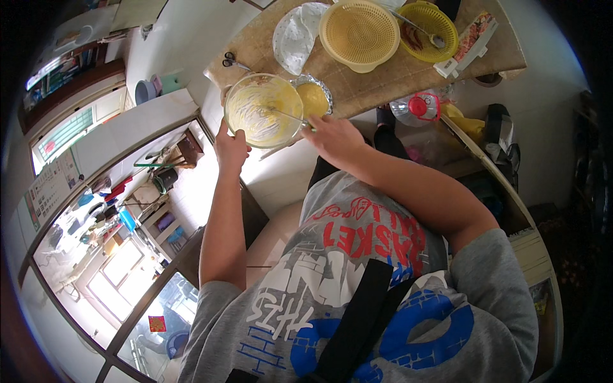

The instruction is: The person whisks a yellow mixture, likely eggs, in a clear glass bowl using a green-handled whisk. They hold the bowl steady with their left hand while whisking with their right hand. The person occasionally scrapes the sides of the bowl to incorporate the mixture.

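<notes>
The glass bowl (291,85) is in front of me, at the near edge of the table (361,92); I cannot tell if the table carries its full weight or if my hand helps. In it there is a yellow mixture (255,122), spread over the bottom and up the walls. The mixing is, in my judgement, partly done: the colour is mostly yellow, but whitish streaks are visible in the lower part, so some blending seems to be left. Beside the bowl, the foil dish (329,97) contains a smoother yellow filling, which I take as a separate portion. I cannot say from this what it is made of.

My left hand (231,152) is closed on the near left side of the bowl, with the thumb near the rim; the other fingers are mostly hidden, so I cannot tell how far they go around. My right hand (335,137) is closed around the handle of a thin metal stirrer (287,115), whose end reaches into the mixture. The shape of this end is not clear. The scissors (235,61) lie beyond the bowl, and neither hand touches them.
</notes>
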Action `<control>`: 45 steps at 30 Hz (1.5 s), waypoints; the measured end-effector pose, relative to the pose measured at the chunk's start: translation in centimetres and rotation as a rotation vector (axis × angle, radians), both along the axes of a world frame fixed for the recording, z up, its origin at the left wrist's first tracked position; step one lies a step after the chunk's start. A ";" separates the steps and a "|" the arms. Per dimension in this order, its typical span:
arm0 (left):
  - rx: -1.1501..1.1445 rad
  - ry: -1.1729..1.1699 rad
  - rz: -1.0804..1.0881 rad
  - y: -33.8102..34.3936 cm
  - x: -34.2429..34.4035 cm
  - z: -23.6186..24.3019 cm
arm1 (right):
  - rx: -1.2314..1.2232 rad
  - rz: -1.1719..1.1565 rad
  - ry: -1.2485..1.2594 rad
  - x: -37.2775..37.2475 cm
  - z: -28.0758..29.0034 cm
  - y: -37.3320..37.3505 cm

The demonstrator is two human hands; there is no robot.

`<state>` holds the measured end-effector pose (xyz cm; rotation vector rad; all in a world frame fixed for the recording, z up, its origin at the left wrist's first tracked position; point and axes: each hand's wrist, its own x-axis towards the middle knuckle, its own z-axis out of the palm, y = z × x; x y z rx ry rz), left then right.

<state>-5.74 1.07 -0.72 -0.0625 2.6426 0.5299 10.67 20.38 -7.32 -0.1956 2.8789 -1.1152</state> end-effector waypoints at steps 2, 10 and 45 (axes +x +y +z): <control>-0.009 0.001 0.004 0.0 -0.1 0.0 | 0.002 -0.035 0.007 0.2 -0.2 0.5; -0.014 0.009 -0.010 0.0 -0.1 0.1 | -0.009 0.000 0.073 1.2 -0.1 -0.4; -0.006 0.005 -0.008 -0.1 0.0 -0.5 | 0.054 0.028 0.062 0.8 0.1 0.5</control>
